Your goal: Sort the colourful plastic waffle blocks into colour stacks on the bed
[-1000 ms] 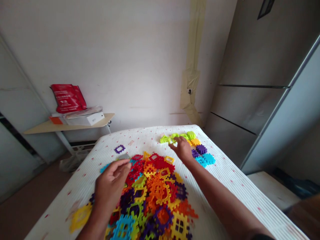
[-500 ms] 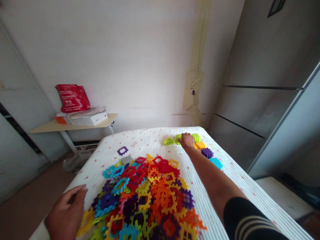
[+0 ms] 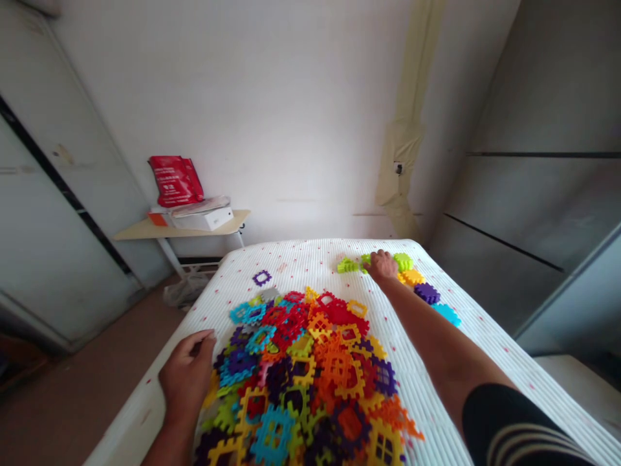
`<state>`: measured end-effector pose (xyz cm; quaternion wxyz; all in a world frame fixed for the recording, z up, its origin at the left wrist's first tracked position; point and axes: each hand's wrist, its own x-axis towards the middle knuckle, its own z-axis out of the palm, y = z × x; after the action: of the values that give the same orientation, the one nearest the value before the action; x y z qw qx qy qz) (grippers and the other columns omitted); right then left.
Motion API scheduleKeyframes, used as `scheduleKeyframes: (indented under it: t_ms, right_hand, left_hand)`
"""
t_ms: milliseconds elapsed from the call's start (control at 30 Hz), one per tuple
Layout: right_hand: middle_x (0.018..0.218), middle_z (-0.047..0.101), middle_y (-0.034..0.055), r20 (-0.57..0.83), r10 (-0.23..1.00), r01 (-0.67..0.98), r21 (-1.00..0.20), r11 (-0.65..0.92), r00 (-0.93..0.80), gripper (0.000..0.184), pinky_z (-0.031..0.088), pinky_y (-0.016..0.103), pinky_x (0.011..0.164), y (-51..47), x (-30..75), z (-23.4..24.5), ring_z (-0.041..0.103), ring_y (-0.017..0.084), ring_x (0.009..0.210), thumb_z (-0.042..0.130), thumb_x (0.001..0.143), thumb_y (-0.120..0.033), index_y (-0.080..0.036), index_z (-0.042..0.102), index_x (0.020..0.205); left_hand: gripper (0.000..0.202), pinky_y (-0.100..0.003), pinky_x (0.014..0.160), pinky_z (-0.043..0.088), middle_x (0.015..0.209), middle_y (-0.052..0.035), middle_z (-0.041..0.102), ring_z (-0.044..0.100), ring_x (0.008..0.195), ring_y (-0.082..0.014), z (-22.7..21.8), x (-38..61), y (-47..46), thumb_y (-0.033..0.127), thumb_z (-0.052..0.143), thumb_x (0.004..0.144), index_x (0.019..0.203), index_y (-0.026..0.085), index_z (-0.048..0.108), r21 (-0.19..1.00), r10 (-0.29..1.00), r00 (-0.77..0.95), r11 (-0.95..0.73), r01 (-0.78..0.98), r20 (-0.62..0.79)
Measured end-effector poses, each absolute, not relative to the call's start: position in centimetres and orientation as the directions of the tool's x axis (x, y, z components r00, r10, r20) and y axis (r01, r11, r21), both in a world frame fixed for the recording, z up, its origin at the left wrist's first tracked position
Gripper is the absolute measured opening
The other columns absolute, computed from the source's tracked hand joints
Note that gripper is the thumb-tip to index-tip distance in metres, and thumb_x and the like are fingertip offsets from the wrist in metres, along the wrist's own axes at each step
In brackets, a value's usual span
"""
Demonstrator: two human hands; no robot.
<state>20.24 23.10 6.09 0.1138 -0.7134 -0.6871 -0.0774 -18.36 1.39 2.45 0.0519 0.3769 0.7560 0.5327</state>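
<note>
Two bare hands, well apart, with a broad heap of interlocking plastic waffle blocks (image 3: 310,369) between them, on a mattress (image 3: 301,262) with a white ribbed cover flecked in red.

Left hand (image 3: 187,375): low at the near-left edge of the heap, fingers (image 3: 201,340) half curled, tips just beside the outermost blocks, no block visible in the grip.

Right hand (image 3: 381,266): at the end of a fully extended arm, palm down on a short row of lime-green blocks (image 3: 352,265) near the far end of the mattress. Fingertips hidden beneath the back of the hand; contact visible, grip impossible to confirm from this view. Right forearm (image 3: 436,336): passing just beside the heap, with a black striped sleeve (image 3: 514,427) above it.

Block distribution: bulk still in one mixed heap, all colours interlaid. Out of the heap and grouped by colour, just past the right hand on its outer side: an orange-yellow block (image 3: 412,277), a purple cluster (image 3: 427,293) and a cyan block (image 3: 446,314), in a line along the right side of the mattress. One purple square frame (image 3: 262,278): alone, ahead of the left hand, beyond the heap, well apart from these groups.

Far ahead and left of both hands: a small desk (image 3: 179,230) bearing a white box (image 3: 204,220) and a red bag (image 3: 175,181).
</note>
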Motion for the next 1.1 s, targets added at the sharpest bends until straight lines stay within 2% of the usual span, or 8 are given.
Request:
scheduleKeyframes:
  t_ms: [200,367,467,567,667,733,900,1100]
  right_hand:
    - [0.106,0.058,0.0112,0.451,0.883,0.988,-0.023,0.153,-0.126,0.034,0.037,0.029,0.069,19.5,19.7,6.6,0.049,0.024,0.101,0.041,0.092,-0.04,-0.018,0.061,0.107]
    - [0.097,0.062,0.0091,0.51,0.777,0.906,0.008,0.423,-0.368,0.031,0.038,0.028,0.071,13.3,20.1,4.9,0.054,0.021,0.091,0.04,0.094,-0.036,-0.018,0.064,0.101]
    - [0.094,0.064,0.0088,0.513,0.721,0.838,-0.006,0.546,-0.466,0.03,0.039,0.028,0.07,9.8,20.7,3.7,0.056,0.019,0.085,0.039,0.095,-0.033,-0.019,0.066,0.095]
    - [0.089,0.064,0.009,0.507,0.688,0.787,-0.031,0.616,-0.519,0.031,0.039,0.027,0.069,7.3,21.1,2.9,0.057,0.017,0.081,0.038,0.095,-0.031,-0.019,0.066,0.089]
    - [0.083,0.064,0.0088,0.492,0.677,0.76,-0.049,0.649,-0.547,0.036,0.039,0.026,0.066,6.1,21.2,2.4,0.056,0.016,0.076,0.035,0.096,-0.029,-0.018,0.065,0.083]
    - [0.081,0.063,0.0085,0.486,0.685,0.761,-0.062,0.646,-0.542,0.037,0.039,0.026,0.066,5.9,21.1,2.1,0.056,0.016,0.075,0.033,0.097,-0.03,-0.018,0.065,0.081]
    - [0.081,0.062,0.0075,0.471,0.714,0.775,-0.096,0.625,-0.518,0.039,0.039,0.025,0.067,6.1,20.8,1.6,0.055,0.015,0.075,0.032,0.098,-0.032,-0.018,0.065,0.083]
    - [0.079,0.061,0.0065,0.457,0.736,0.787,-0.115,0.606,-0.5,0.037,0.039,0.025,0.068,6.1,20.6,1.7,0.054,0.015,0.076,0.033,0.097,-0.03,-0.017,0.064,0.081]
  left_hand:
    - [0.028,-0.031,0.074,0.048,0.077,-0.0031,0.071,0.063,0.074,-0.0216,3.1,-17.8,0.9,0.044,0.058,0.065,0.076,0.021,0.07,0.817,0.715,-0.597,0.063,0.573,0.364]
    - [0.02,-0.03,0.076,0.047,0.082,-0.0037,0.07,0.063,0.081,-0.0203,4.3,-16.4,0.4,0.038,0.057,0.073,0.075,0.022,0.07,0.718,0.821,-0.328,-0.138,0.682,0.468]
    - [0.018,-0.032,0.082,0.046,0.085,-0.0044,0.069,0.061,0.087,-0.0199,5.2,-15.0,0.2,0.032,0.056,0.077,0.076,0.023,0.071,0.602,0.83,-0.124,-0.283,0.747,0.544]
    - [0.019,-0.034,0.082,0.043,0.089,-0.0036,0.069,0.059,0.089,-0.0195,6.1,-12.5,-0.1,0.026,0.053,0.08,0.081,0.025,0.072,0.424,0.818,0.09,-0.385,0.82,0.569]
    - [0.023,-0.037,0.08,0.039,0.094,-0.0028,0.07,0.057,0.091,-0.0201,6.5,-9.5,-0.4,0.021,0.05,0.084,0.09,0.028,0.071,0.242,0.805,0.273,-0.45,0.86,0.528]
    - [0.025,-0.038,0.077,0.036,0.097,-0.0028,0.071,0.056,0.091,-0.021,6.5,-7.8,-0.7,0.019,0.049,0.085,0.097,0.028,0.069,0.169,0.811,0.349,-0.471,0.866,0.47]
    - [0.032,-0.039,0.077,0.033,0.1,-0.0037,0.071,0.056,0.089,-0.0222,5.6,-5.9,-0.8,0.015,0.046,0.086,0.111,0.027,0.063,0.125,0.862,0.345,-0.415,0.901,0.372]
    - [0.035,-0.037,0.077,0.034,0.094,-0.0031,0.071,0.056,0.089,-0.0225,5.1,-6.4,-0.5,0.016,0.047,0.085,0.114,0.03,0.062,0.116,0.86,0.349,-0.416,0.902,0.372]
